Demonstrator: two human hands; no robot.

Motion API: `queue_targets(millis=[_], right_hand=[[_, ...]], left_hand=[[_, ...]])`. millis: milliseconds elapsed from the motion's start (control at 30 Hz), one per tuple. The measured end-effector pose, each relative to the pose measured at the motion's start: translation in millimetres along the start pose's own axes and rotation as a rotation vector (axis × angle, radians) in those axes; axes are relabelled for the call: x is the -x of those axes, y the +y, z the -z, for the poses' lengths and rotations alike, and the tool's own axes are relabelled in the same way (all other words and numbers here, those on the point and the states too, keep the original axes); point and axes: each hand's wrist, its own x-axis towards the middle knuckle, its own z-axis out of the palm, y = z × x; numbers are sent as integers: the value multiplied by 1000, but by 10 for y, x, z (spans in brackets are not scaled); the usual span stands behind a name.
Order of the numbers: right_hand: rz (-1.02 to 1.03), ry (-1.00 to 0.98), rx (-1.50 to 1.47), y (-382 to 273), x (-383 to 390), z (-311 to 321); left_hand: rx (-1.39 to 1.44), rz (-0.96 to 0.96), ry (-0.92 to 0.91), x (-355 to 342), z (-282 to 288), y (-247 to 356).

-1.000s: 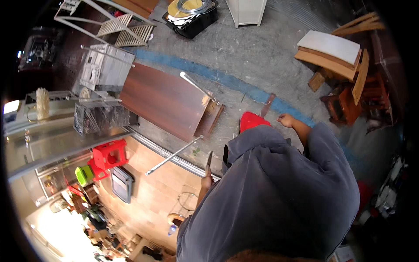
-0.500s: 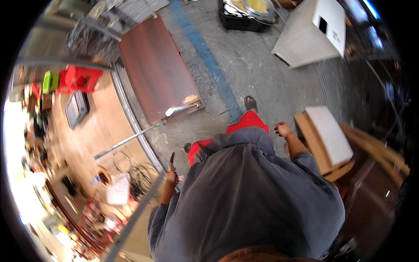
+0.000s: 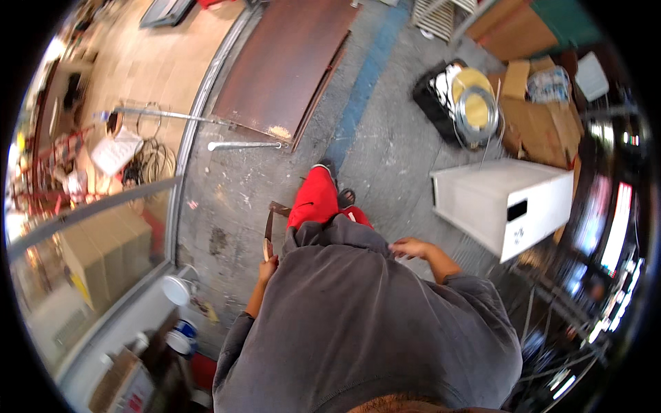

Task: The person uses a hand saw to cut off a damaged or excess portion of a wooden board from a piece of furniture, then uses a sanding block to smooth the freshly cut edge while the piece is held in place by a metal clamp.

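Note:
My left hand is closed around the pale handle of a hand tool with a dark, bent end. The tool points forward beside my left leg, and its exact kind cannot be made out. In front of my waist on the right, my right hand hangs loosely with its fingers apart and holds nothing. Ahead on the left, a reddish-brown board lies on the concrete floor, chipped at its near corner. A short metal rod lies by that corner, apart from both hands.
A longer metal pole crosses the door track on the left. On the right stand a white cabinet, a black crate with a coil of wire, and cardboard boxes. A white bucket sits near left.
My view has turned right and I have stepped forward, bringing the crate and cabinet lower in view. My left hand keeps the tool; my right hand has come closer to my waist.

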Motion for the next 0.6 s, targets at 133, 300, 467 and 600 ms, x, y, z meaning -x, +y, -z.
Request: queue_targets(millis=[133,300,467,600], right_hand=[[267,35,472,-76,-442,708],[295,295,476,-730,-131,1758],[385,792,705,-1358,174,2767],[525,817,525,-2033,12,3400]], left_hand=[[-77,-70,-10,91,-638,-189],[63,175,-88,-165,-1350,1],[218,255,-69,-742,-2043,241],[-241,-68,197,-984,-2397,569]])
